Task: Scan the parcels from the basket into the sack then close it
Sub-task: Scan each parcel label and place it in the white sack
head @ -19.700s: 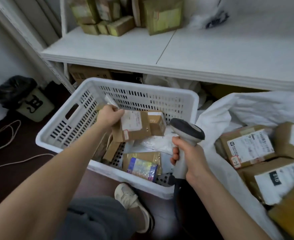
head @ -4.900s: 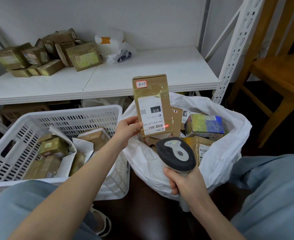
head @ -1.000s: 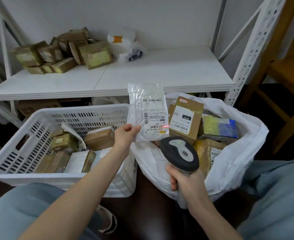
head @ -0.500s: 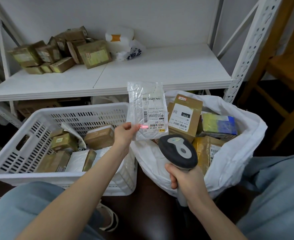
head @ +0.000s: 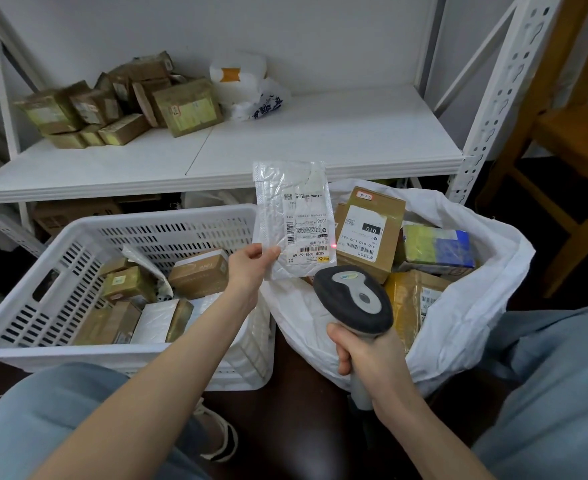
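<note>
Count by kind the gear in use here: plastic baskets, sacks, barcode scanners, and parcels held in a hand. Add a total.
Baskets: 1, the white plastic basket
Sacks: 1, the white sack
Scanners: 1, the barcode scanner, gripped by the right hand
Parcels held: 1, the white padded envelope, pinched by the left hand
Total: 4

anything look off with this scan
The red dot from the scanner sits at the right edge of the white mailer in the left hand, beside its barcode, not across it.
</note>
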The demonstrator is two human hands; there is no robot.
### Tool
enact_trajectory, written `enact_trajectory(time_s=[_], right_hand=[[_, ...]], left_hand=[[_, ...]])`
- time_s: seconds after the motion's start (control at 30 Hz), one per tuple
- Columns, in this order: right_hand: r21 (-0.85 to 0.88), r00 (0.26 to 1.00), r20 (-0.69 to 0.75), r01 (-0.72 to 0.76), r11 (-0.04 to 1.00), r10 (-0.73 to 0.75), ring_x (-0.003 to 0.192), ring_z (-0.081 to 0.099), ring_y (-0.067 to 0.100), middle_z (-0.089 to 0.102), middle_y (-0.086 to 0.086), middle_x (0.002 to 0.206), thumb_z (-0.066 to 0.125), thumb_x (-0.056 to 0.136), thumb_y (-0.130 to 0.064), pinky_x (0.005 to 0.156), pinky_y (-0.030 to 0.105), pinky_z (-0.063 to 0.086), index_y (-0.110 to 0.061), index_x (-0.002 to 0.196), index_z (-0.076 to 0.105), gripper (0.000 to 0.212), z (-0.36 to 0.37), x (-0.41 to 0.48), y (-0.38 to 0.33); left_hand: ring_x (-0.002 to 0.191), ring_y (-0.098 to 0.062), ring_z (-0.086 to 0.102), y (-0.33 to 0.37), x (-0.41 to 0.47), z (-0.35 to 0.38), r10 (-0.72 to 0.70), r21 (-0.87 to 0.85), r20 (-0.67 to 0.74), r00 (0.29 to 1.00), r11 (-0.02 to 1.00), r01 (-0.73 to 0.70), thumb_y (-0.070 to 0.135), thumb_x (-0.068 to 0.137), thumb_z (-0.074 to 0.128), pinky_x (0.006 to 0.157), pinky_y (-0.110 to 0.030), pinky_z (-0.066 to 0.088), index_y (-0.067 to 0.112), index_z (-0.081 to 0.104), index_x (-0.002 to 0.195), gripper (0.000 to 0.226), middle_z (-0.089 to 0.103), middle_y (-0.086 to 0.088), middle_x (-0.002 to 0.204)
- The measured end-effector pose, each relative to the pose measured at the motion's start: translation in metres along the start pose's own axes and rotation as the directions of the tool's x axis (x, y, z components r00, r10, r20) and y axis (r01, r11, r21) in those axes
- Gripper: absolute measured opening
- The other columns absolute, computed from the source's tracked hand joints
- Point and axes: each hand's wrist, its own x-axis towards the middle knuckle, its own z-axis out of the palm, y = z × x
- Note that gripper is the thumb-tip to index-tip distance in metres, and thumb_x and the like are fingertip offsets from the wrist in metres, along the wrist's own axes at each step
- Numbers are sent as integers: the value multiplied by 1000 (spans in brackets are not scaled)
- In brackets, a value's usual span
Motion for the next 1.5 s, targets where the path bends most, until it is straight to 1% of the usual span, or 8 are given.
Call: enact_trajectory(time_s=[0.17, 0.47, 0.83, 1.03, 1.13, 1.23, 1.37, 1.5], right_hand=[[93, 1000, 6, -22, 995, 21, 40, 53, 5, 59, 0, 47, 72, 82, -12, 43, 16, 42, -1, 69, 64, 19, 1, -4, -5], [61, 999, 8, -52, 997, 52, 39, 49, 9, 55, 1, 45, 70, 82, -11, 45, 21, 43, -8, 56, 58, 28, 0, -4, -4], [38, 998, 13, -56, 998, 56, 37, 47, 9, 51, 1, 43, 68, 81, -8, 45, 21, 43, -10, 47, 54, 37, 0, -7, -3], [101, 996, 22, -85, 991, 83, 40, 51, 9, 57, 2, 48, 70, 82, -10, 45, 20, 44, -5, 63, 64, 21, -3, 4, -14], [176, 996, -21, -80, 981, 85, 41, 50, 11, 58, 6, 50, 71, 83, -9, 45, 23, 44, -3, 69, 67, 16, -11, 20, -22], [198, 996, -52, -62, 978, 73, 42, 51, 13, 58, 6, 51, 72, 82, -9, 45, 24, 43, -2, 69, 66, 15, -16, 37, -29], [208, 996, -61, -57, 976, 71, 40, 49, 12, 58, 6, 50, 73, 82, -11, 43, 21, 43, -3, 67, 66, 18, -11, 57, -33], [173, 995, -46, -77, 982, 86, 39, 49, 10, 59, 8, 52, 71, 83, -11, 43, 20, 43, 0, 67, 65, 20, 0, 77, -30]], left_hand=[[86, -29, 63, 0, 1, 0, -4, 9, -13, 1000, 1000, 4, 15, 85, 72, 95, -53, 50, 11, 70, 79, 8, 70, -23, 100], [87, -25, 65, -1, 2, -2, -21, -6, -32, 999, 1000, 20, 14, 87, 70, 94, -48, 52, 9, 71, 88, 5, 71, -17, 100], [97, -33, 67, -5, 6, -3, -32, 34, -48, 998, 999, 34, 16, 86, 71, 94, -49, 51, 12, 71, 82, 6, 72, -15, 98], [78, -25, 63, 2, 27, -7, 101, 225, -87, 991, 971, -79, 26, 85, 70, 79, -45, 55, 9, 70, 83, 17, 71, -14, 84], [64, -21, 55, 30, 50, -7, 330, 507, -51, 942, 821, -261, 24, 90, 63, 59, -32, 43, 19, 59, 65, 26, 61, -5, 62], [76, -25, 62, 48, 67, 9, 442, 734, 70, 894, 584, -346, 25, 91, 60, 65, -34, 49, 20, 68, 90, 10, 68, -2, 78], [97, -30, 63, 25, 79, 50, 377, 864, 262, 888, 319, -390, 16, 90, 55, 77, -38, 52, 27, 49, 136, 48, 69, -9, 106], [106, -28, 59, -5, 91, 59, 167, 874, 365, 916, 279, -399, 16, 96, 45, 82, -35, 46, 30, 50, 136, 43, 64, -7, 115]])
